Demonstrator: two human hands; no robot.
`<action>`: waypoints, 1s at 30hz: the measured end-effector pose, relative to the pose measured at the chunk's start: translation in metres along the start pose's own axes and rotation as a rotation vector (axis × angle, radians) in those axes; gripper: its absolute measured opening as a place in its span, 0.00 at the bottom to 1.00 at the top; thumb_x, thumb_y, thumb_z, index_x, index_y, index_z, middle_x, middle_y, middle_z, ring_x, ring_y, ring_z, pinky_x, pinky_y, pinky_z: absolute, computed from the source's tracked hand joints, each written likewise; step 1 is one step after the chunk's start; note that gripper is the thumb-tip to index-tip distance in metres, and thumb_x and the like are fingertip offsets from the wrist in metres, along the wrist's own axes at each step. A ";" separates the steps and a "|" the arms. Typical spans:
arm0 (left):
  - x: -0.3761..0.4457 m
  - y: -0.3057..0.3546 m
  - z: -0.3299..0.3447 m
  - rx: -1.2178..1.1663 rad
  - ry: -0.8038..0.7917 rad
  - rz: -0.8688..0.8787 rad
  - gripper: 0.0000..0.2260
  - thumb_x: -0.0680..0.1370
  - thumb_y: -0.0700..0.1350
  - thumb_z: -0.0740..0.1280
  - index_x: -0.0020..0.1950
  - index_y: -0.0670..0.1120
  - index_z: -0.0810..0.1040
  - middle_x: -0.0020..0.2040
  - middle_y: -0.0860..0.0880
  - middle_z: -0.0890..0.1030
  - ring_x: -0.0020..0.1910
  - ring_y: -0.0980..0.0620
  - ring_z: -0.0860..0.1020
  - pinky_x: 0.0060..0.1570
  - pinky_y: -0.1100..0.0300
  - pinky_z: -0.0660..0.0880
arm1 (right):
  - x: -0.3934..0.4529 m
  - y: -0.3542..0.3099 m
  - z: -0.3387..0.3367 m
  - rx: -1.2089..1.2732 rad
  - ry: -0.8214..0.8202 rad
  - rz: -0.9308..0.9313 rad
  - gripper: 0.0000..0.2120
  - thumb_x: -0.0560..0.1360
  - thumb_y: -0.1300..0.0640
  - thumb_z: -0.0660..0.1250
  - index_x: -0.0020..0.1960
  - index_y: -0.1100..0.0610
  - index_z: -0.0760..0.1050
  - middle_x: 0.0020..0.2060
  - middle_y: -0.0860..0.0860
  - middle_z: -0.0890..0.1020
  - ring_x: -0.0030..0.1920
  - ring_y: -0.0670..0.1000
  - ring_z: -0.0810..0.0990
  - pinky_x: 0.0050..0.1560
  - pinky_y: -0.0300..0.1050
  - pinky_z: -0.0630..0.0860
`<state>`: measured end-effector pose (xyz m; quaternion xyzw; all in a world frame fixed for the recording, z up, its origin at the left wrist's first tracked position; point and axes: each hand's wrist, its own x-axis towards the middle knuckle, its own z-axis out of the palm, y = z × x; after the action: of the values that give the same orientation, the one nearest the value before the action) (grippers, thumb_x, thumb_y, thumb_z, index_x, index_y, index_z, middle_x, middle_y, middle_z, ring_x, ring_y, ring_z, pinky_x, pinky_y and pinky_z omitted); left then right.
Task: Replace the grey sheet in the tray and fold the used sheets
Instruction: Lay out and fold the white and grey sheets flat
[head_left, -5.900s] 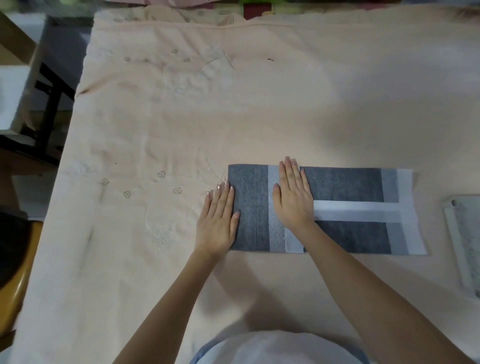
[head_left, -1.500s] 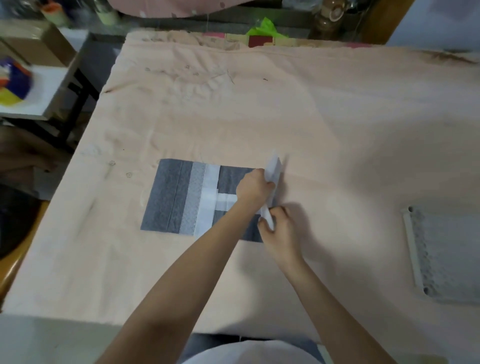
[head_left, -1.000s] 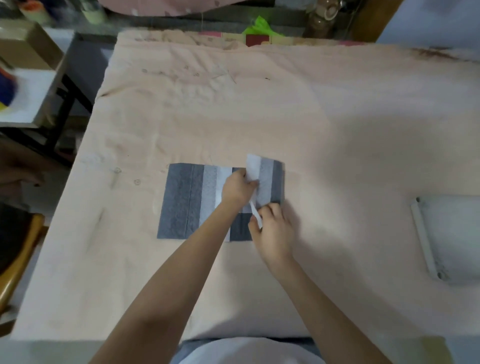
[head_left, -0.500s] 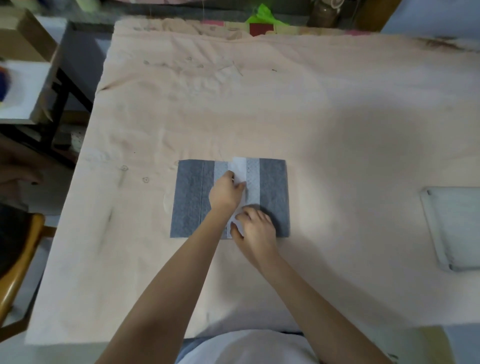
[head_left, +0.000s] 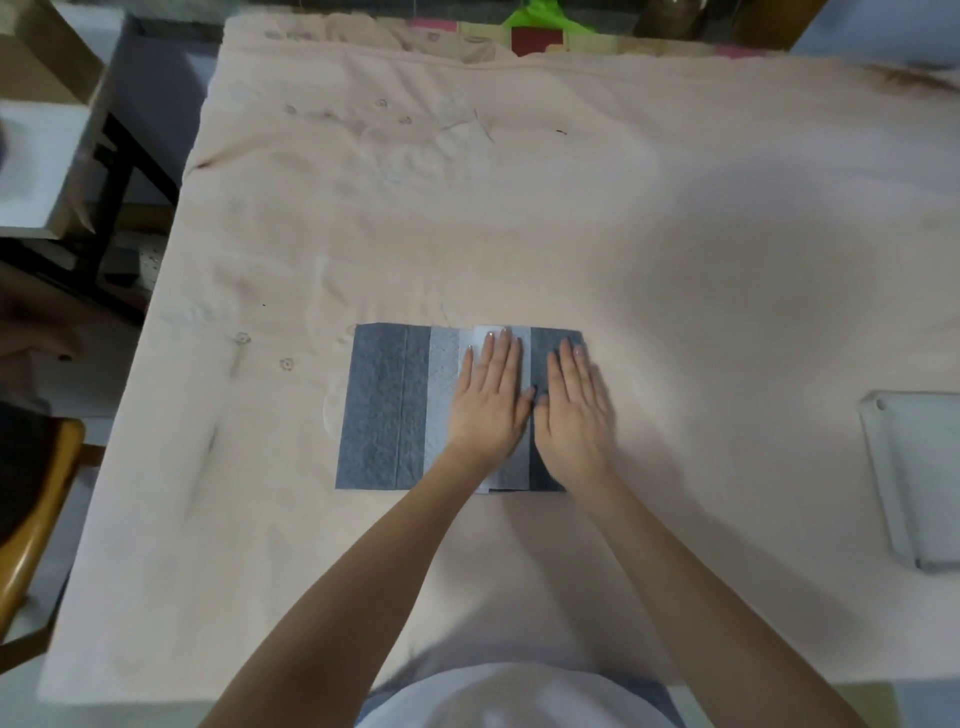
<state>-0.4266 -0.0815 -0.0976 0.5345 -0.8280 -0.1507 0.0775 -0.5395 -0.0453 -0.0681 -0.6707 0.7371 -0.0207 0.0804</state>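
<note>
The folded grey sheet (head_left: 382, 410), with paler grey and white bands down its middle, lies flat on the peach cloth near the table's front. My left hand (head_left: 488, 402) presses flat on the white and grey middle of the sheet with straight fingers. Beside it, my right hand (head_left: 574, 405) lies flat on the sheet's right part, its fingers over the right edge. The tray (head_left: 919, 478), pale and holding a light sheet, sits at the right edge of the view, cut off by the frame.
A peach embroidered cloth (head_left: 519, 218) covers the whole table. A wooden chair (head_left: 36, 525) stands at the left, with a dark-legged side table (head_left: 62, 171) behind it. Coloured items (head_left: 535, 26) lie past the table's far edge.
The sheet's right half has been folded over to the left, so the sheet is about half its former length. Both hands have let go of the edge and now press flat on it.
</note>
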 end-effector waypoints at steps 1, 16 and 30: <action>0.000 0.001 0.003 0.034 -0.042 -0.014 0.27 0.82 0.54 0.43 0.77 0.41 0.45 0.77 0.45 0.42 0.77 0.47 0.42 0.73 0.53 0.32 | 0.007 0.002 0.003 -0.037 -0.033 0.005 0.26 0.82 0.53 0.48 0.77 0.62 0.49 0.77 0.57 0.50 0.77 0.54 0.46 0.76 0.48 0.39; -0.004 -0.003 0.020 0.045 0.013 -0.009 0.26 0.80 0.46 0.57 0.74 0.36 0.57 0.75 0.39 0.59 0.75 0.41 0.57 0.73 0.45 0.54 | 0.040 -0.006 0.031 0.087 -0.073 -0.137 0.25 0.82 0.52 0.42 0.77 0.58 0.46 0.77 0.53 0.49 0.77 0.50 0.44 0.76 0.49 0.43; 0.012 0.010 0.009 0.068 0.040 0.020 0.23 0.82 0.48 0.50 0.73 0.36 0.63 0.74 0.40 0.64 0.74 0.43 0.60 0.74 0.47 0.54 | 0.035 0.043 0.035 -0.023 -0.001 -0.001 0.26 0.82 0.53 0.44 0.77 0.63 0.48 0.77 0.57 0.50 0.77 0.54 0.47 0.76 0.52 0.45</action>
<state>-0.4430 -0.0869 -0.1036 0.5316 -0.8361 -0.1108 0.0773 -0.5794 -0.0733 -0.1115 -0.6719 0.7369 -0.0120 0.0730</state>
